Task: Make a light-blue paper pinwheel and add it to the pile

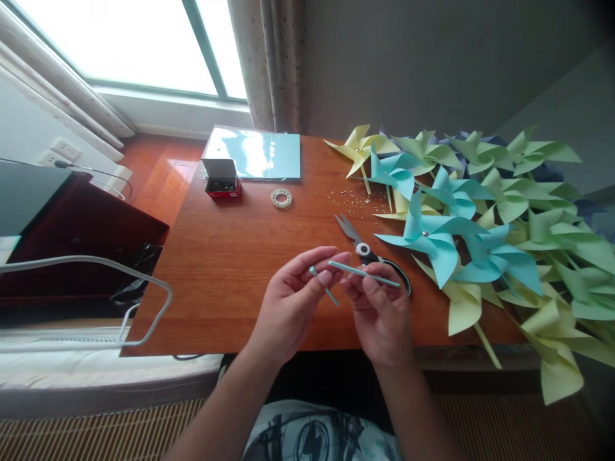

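Between thumb and fingers, my left hand (293, 301) pinches a short, thin light-blue paper stick (331, 296), tilted downward to the right. A longer light-blue paper stick (364, 273) lies across the fingers of my right hand (384, 314), gripped by the thumb; its left end reaches close to my left fingertips. Both hands are above the front of the table. Just behind my right hand lie scissors (358, 240) with their blades partly spread, the handles partly hidden. Nearest on the right is a blue paper pinwheel (425, 235).
Many yellow, green and blue pinwheels (509, 198) are piled along the table's right side. Small paper scraps (353, 203) lie near them. Toward the back are a tape roll (281, 198), an open small box (223, 186) and blue paper sheets (287, 157) in a clear sleeve.
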A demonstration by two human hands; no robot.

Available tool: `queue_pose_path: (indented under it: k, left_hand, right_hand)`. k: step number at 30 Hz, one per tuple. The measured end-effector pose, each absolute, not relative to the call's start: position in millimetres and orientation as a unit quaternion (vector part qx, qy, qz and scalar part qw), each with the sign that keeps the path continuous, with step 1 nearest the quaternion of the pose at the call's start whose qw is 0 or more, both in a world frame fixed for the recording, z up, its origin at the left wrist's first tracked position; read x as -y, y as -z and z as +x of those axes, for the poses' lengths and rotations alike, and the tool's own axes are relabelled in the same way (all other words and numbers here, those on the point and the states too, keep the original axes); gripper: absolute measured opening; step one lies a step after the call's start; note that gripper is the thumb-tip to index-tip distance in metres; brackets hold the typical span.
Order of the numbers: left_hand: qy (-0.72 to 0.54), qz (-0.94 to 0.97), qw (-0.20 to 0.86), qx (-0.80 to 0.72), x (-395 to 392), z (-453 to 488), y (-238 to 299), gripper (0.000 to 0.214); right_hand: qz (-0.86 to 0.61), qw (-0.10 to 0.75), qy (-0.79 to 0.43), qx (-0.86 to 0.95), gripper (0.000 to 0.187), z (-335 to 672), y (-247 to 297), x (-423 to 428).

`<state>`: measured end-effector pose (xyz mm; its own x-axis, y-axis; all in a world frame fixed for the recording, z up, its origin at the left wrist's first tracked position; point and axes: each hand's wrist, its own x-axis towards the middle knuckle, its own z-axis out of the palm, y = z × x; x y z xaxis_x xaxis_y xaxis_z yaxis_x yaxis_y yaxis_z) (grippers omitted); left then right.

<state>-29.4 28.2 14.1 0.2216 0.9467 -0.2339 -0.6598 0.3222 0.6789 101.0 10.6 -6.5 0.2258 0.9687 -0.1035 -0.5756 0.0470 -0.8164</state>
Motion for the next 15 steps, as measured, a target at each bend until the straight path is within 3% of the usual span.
queue_pose_path:
  k: [7, 15]
  left_hand:
    - [-0.537, 0.269, 0.737, -0.310, -21, -34, -21, 0.023]
    - [-0.536, 0.413, 0.644, -0.358, -18, -39, -29, 0.028]
  right_hand:
    - [-0.450, 0.646, -0.404, 0.465, 0.016, 92, 11, -3]
    - [-0.499, 0.515, -0.358, 0.598, 0.022, 99, 5, 0]
